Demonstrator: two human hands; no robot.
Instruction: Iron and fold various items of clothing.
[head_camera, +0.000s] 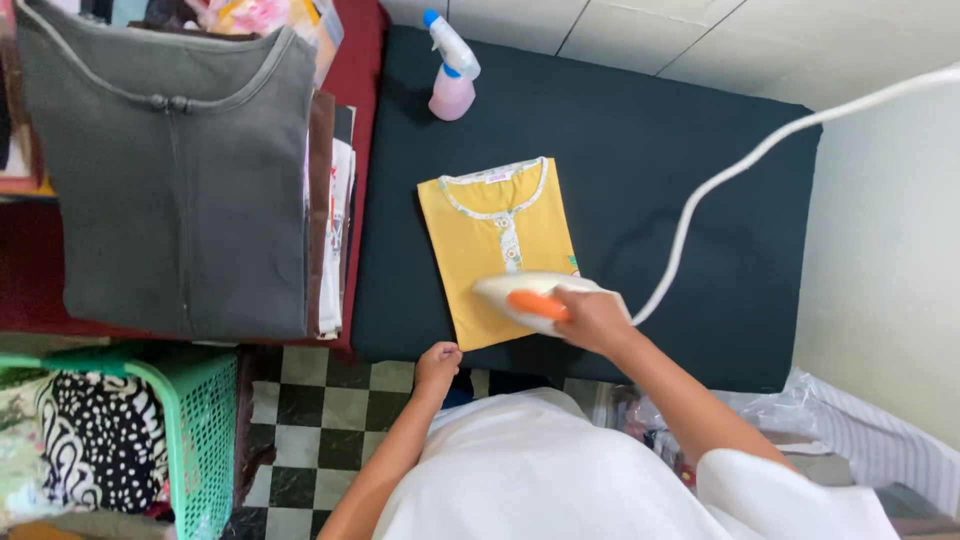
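Note:
A folded yellow shirt (487, 243) with a patterned neck trim lies on a dark ironing mat (640, 160). My right hand (592, 318) grips the orange handle of a white iron (525, 297), which rests on the shirt's lower right part. The iron's white cord (745, 165) arcs up to the right. My left hand (438, 366) sits at the mat's near edge, just below the shirt's lower left corner, fingers curled and holding nothing I can see.
A pink spray bottle (451, 85) stands at the mat's far edge. A stack of folded clothes topped by a grey garment (175, 170) lies left. A green laundry basket (195, 420) with patterned fabric sits lower left. Checkered floor (310, 430) below; plastic-wrapped items (860, 425) right.

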